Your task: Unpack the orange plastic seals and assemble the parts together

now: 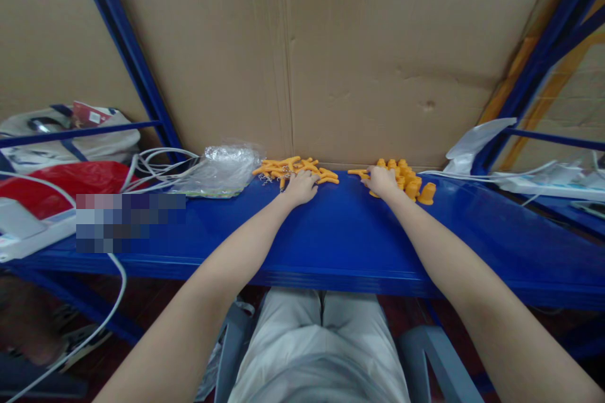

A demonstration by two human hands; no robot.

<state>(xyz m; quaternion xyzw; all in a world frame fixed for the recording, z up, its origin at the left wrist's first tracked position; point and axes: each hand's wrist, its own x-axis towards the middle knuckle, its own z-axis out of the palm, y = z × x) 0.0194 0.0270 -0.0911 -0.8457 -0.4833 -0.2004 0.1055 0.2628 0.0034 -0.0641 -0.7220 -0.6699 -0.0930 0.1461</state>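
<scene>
My left hand (302, 188) lies at the near right edge of a loose heap of orange stick-like plastic pieces (273, 168), some with small metal chains and rings. Its fingers look spread, touching or just beside the nearest pieces, with nothing visibly gripped. Further right, my right hand (382, 182) has its fingers closed at the end of an orange branching piece (358, 172) that sticks out to the left; the fingertips are partly hidden. Beside and behind that hand stand several orange cup-shaped pieces (412, 188), grouped in rows, with one orange cup-shaped piece (427, 193) at the right end.
A blue shelf table (331, 239) backs onto a cardboard panel (378, 63). Left of the heap lie clear plastic bags (220, 170), white cables (161, 157), a red bag (94, 173) and a white power strip (42, 233). Blue posts (127, 44) frame both sides; another power strip (553, 184) sits right.
</scene>
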